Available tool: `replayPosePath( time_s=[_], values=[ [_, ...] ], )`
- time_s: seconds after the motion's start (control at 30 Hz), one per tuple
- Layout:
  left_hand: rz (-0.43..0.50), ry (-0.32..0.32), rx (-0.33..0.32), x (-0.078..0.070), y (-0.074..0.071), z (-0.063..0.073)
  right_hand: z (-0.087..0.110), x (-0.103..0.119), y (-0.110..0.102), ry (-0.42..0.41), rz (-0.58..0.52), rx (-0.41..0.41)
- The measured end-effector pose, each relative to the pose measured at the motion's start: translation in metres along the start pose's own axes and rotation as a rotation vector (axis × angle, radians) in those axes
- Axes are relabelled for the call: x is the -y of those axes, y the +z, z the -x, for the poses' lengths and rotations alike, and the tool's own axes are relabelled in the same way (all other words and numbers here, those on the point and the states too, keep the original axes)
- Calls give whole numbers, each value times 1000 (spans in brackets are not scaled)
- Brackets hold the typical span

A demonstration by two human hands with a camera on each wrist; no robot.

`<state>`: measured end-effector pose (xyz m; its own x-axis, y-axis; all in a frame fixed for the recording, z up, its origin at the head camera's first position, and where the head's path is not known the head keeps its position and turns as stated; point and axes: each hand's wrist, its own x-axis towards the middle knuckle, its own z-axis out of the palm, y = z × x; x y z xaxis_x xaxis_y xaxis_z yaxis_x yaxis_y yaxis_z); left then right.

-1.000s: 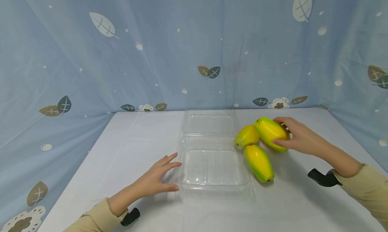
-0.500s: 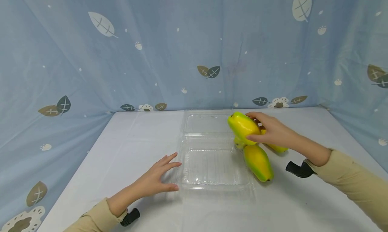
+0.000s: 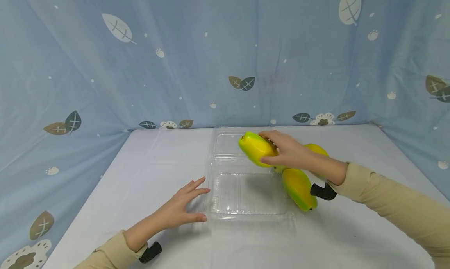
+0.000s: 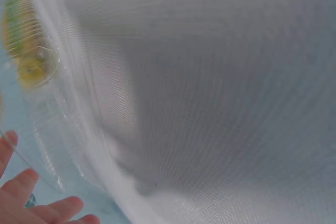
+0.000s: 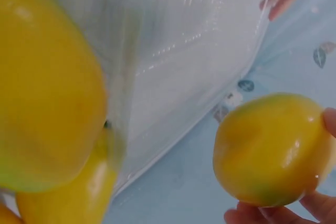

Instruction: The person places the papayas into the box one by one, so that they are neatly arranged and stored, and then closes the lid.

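My right hand (image 3: 286,151) grips a yellow-green papaya (image 3: 258,148) above the clear plastic clamshell box, between the thumb and the fingers. The right wrist view shows the held papaya (image 5: 270,150) with fingertips at its side and underneath. The box (image 3: 246,218) lies open, its lid (image 3: 242,144) folded back flat. My left hand (image 3: 179,208) is spread beside the box's left edge, holding nothing; whether it touches the rim I cannot tell. Beside the box's right side lies a papaya (image 3: 299,189). Another papaya (image 3: 316,149) is partly hidden behind my right wrist, and one more (image 3: 279,169) mostly under the hand.
A white cloth (image 3: 158,155) covers the table. Blue leaf-patterned fabric (image 3: 225,58) hangs behind it and along both sides. Dark wrist-worn pieces (image 3: 323,191) stick out at both sleeves.
My right hand has lifted the papaya from the group at the right and carried it left, over the box. My left hand has stayed in place.
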<state>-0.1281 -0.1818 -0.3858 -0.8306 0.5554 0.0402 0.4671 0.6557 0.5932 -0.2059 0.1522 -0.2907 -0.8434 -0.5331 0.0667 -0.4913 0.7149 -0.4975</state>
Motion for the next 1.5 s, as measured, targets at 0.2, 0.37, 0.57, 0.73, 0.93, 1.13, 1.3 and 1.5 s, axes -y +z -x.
replayPosePath(
  time_s=[0.2, 0.37, 0.57, 0.73, 0.93, 1.13, 1.3, 1.5],
  values=[
    [1, -12, 7, -1, 0, 0, -8, 12, 8, -43, 50, 18],
    [1, -16, 11, -1, -1, 1, -16, 19, 13, -48, 19, 49],
    [2, -12, 12, -1, -1, 1, -24, 22, 21, -53, 11, 73],
    [8, 0, 10, 0, -1, 0, -30, 23, 30, -78, 16, 70],
    [14, 3, 8, 1, 0, 0, -36, 25, 43, -59, -10, 91],
    [13, 0, 11, 1, 1, 0, -38, 28, 53, -45, -17, 103],
    [20, -4, 15, 1, 1, 0, -39, 31, 61, -55, -5, 96],
    [28, -4, 17, 0, 0, 1, -41, 32, 70, -37, 17, 107]
  ],
)
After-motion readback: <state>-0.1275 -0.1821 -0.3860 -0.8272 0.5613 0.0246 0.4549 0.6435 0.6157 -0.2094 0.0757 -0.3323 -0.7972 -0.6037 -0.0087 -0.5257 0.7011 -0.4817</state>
